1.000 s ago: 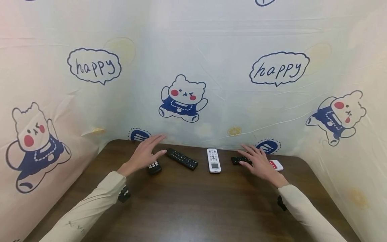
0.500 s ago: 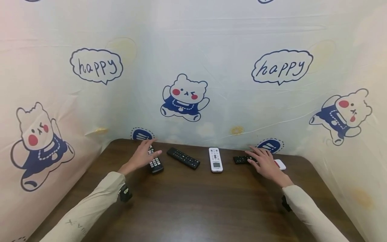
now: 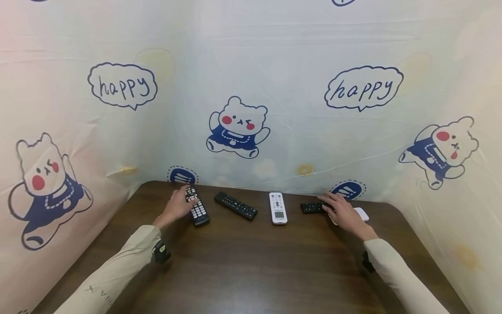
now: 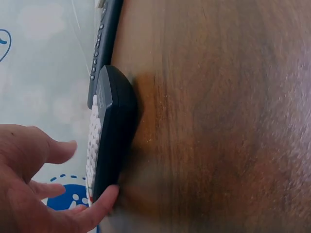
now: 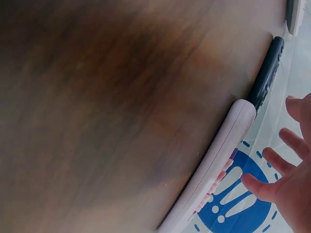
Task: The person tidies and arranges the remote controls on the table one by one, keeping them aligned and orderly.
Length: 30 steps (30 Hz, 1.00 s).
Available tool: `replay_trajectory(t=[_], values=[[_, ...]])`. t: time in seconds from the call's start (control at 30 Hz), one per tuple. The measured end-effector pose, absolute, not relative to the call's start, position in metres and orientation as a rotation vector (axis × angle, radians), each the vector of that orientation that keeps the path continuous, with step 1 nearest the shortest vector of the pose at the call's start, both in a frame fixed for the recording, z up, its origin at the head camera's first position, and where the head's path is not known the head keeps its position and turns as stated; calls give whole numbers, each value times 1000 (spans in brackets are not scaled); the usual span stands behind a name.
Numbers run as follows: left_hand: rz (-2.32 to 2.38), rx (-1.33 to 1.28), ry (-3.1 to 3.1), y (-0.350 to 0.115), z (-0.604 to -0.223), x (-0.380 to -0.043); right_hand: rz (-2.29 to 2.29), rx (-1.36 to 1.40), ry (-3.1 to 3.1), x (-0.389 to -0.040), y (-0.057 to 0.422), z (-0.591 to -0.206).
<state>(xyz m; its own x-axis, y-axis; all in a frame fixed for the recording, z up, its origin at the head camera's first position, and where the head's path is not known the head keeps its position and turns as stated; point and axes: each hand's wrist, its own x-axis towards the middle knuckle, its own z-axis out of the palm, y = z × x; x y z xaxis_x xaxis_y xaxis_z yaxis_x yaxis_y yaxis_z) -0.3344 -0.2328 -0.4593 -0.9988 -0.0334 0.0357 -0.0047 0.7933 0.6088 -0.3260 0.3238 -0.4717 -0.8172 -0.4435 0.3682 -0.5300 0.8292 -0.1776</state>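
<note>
My left hand [image 3: 177,205] lies at the left side of a black remote control [image 3: 200,213] with white buttons. In the left wrist view one finger touches this remote's [image 4: 116,126] lower side, while the thumb stays off the buttons. My right hand [image 3: 344,214] hovers with spread fingers above a white remote control [image 3: 361,213], covering much of it in the head view. The right wrist view shows that white remote [image 5: 209,167] with reddish buttons, and the fingers apart from it. A small black remote [image 3: 311,208] lies just left of the right hand.
Between the hands lie a black remote [image 3: 236,206], set slantwise, and a white remote [image 3: 278,208] with a small display. All rest near the back edge of the brown wooden table [image 3: 243,270]. Printed cloth [image 3: 298,131] hangs behind and along both sides.
My left hand has drawn left and down against the black remote with white buttons, uncovering more of it. My right hand has shifted slightly right over the white remote.
</note>
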Motion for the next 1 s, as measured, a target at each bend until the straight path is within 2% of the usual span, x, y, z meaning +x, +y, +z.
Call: replay_trajectory(t=[0.5,1.0], values=[[-1140,227,-2918,-234,-466,-340,613,734,-2876,-343,319,-478],[-1542,384,-2809,-232,-460,-346,532,728,-3009,-354,314,-471]])
